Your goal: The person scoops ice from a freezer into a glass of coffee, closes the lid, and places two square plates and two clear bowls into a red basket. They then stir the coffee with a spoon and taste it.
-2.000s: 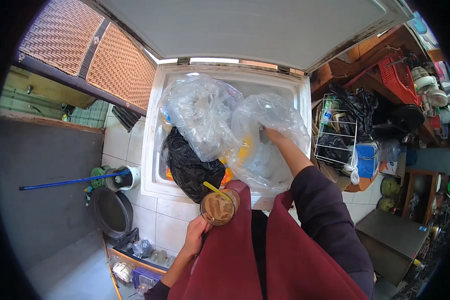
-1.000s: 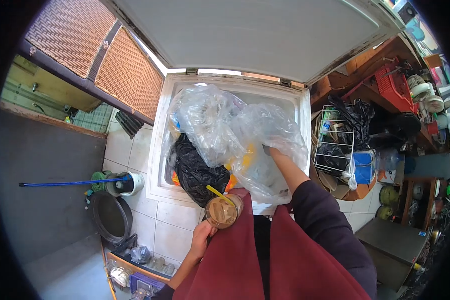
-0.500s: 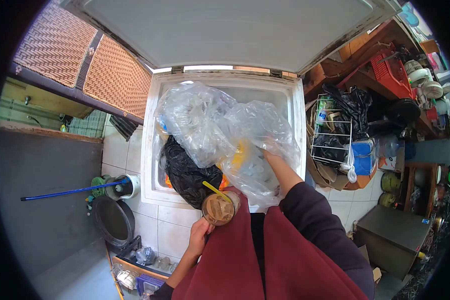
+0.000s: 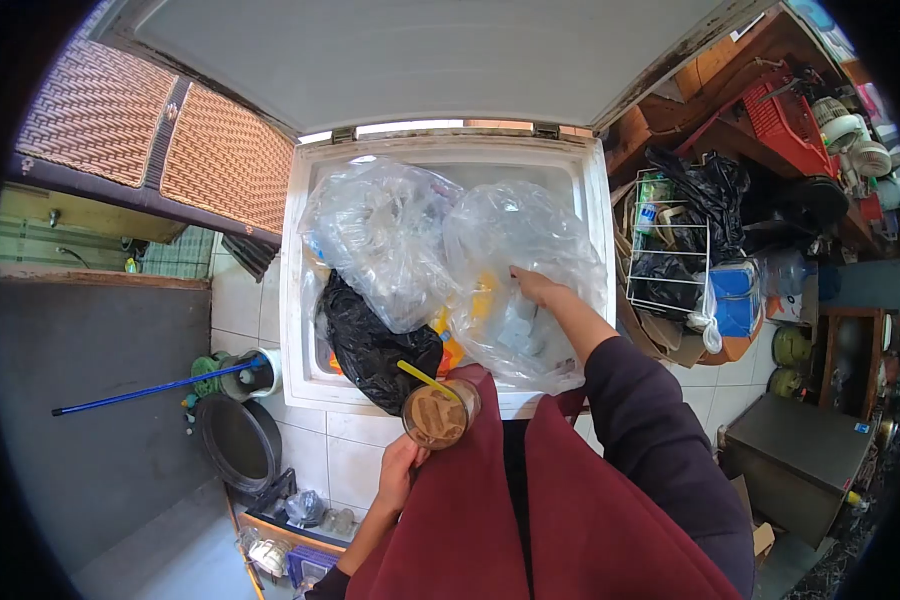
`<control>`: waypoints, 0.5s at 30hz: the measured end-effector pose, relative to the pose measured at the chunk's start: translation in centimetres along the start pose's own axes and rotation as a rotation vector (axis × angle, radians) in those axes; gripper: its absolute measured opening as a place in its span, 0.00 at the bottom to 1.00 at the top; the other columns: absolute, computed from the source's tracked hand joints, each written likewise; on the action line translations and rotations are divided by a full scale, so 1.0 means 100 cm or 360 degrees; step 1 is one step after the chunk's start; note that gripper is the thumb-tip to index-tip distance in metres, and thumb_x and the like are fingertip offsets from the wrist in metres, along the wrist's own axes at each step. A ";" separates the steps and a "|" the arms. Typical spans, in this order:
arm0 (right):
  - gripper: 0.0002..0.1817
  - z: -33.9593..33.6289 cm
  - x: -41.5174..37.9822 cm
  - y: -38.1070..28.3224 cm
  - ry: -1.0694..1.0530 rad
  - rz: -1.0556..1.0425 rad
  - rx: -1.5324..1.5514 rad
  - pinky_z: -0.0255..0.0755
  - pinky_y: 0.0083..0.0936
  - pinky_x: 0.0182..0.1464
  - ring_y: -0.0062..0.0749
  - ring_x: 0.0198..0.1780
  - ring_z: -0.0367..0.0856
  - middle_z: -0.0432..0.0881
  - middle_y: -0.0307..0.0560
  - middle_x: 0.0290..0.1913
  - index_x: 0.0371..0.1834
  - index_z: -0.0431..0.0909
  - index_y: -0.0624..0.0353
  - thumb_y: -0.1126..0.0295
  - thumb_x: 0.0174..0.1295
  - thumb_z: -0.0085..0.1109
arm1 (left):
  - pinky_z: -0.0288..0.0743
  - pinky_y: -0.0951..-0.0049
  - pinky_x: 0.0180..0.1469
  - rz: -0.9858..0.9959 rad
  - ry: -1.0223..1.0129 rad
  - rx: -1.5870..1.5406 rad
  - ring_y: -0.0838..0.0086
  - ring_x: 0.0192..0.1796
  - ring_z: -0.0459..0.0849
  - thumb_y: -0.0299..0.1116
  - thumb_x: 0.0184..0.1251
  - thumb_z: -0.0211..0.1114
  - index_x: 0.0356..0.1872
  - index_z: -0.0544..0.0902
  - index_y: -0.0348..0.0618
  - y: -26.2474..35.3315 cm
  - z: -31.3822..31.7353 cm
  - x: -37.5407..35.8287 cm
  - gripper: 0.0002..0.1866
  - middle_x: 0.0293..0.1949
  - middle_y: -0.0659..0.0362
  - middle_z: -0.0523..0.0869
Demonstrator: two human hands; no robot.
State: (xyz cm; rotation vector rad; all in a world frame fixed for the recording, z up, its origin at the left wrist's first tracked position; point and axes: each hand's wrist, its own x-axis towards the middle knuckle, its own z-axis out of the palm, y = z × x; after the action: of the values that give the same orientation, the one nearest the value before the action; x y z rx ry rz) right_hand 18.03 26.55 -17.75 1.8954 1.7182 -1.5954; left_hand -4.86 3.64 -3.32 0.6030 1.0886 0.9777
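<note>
My left hand (image 4: 400,468) is closed on the handle of a glass mug (image 4: 437,415) of brown iced drink with a yellow straw. Over the open chest freezer (image 4: 300,300), my right hand (image 4: 536,287) touches a clear plastic bag (image 4: 520,235); its fingertips look pressed together, but any pinch of plastic is too small to make out. Another clear bag (image 4: 375,235) lies to the left. Below that, a black plastic bag (image 4: 370,350) hangs over the freezer's front edge. Yellow and orange items show between the bags.
The raised freezer lid (image 4: 420,60) spans the top. On the right stand a white wire rack (image 4: 670,305), a blue box (image 4: 735,300) and a red basket (image 4: 775,110). A black basin (image 4: 238,445) and a blue pole (image 4: 150,390) are at the left.
My right hand has come out from under the clear plastic and moved slightly up, now showing on top of the bag. The bag's front edge has shifted up. My left hand still holds the mug.
</note>
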 end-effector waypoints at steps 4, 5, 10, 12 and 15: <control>0.18 0.011 0.016 0.011 -0.0070 -0.0159 -0.0316 0.67 0.35 0.44 0.48 0.46 0.71 0.69 0.57 0.48 0.49 0.68 0.50 0.70 0.54 0.36 | 0.49 0.81 0.28 -0.0039 0.0008 -0.0047 0.80 0.24 0.55 0.40 0.61 0.41 0.18 0.62 0.43 -0.002 -0.002 -0.003 0.15 0.19 0.66 0.59; 0.19 0.013 0.009 0.010 -0.0063 -0.0142 -0.0553 0.67 0.35 0.45 0.48 0.46 0.71 0.70 0.58 0.46 0.48 0.69 0.51 0.73 0.52 0.38 | 0.49 0.81 0.28 -0.0050 0.0014 -0.0049 0.80 0.24 0.55 0.40 0.61 0.41 0.18 0.62 0.43 -0.002 -0.002 -0.003 0.15 0.19 0.66 0.59; 0.21 0.011 -0.002 0.004 -0.0110 -0.0295 -0.0997 0.66 0.34 0.47 0.47 0.45 0.72 0.74 0.59 0.40 0.44 0.72 0.52 0.79 0.45 0.42 | 0.49 0.81 0.28 -0.0036 0.0040 -0.0084 0.80 0.24 0.55 0.39 0.60 0.41 0.19 0.63 0.43 -0.003 -0.004 -0.008 0.14 0.20 0.65 0.60; 0.21 0.007 -0.009 0.001 -0.0119 -0.0364 -0.0949 0.66 0.35 0.46 0.48 0.43 0.73 0.74 0.59 0.39 0.45 0.71 0.54 0.78 0.44 0.42 | 0.49 0.81 0.28 -0.0018 0.0030 -0.0123 0.80 0.24 0.55 0.39 0.60 0.41 0.19 0.63 0.43 -0.006 -0.008 -0.009 0.14 0.20 0.66 0.60; 0.22 0.010 0.009 0.018 -0.0084 -0.0360 -0.0623 0.67 0.35 0.45 0.49 0.42 0.73 0.74 0.60 0.38 0.45 0.71 0.55 0.77 0.42 0.42 | 0.49 0.81 0.28 -0.0007 0.0043 -0.0127 0.81 0.25 0.56 0.40 0.60 0.41 0.20 0.64 0.42 -0.005 -0.008 -0.010 0.14 0.20 0.66 0.60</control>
State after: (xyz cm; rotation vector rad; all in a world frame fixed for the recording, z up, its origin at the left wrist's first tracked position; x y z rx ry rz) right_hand 18.62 25.87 -19.79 1.5070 2.0961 -1.2360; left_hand -5.58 2.51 -3.55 0.5235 1.0691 1.0234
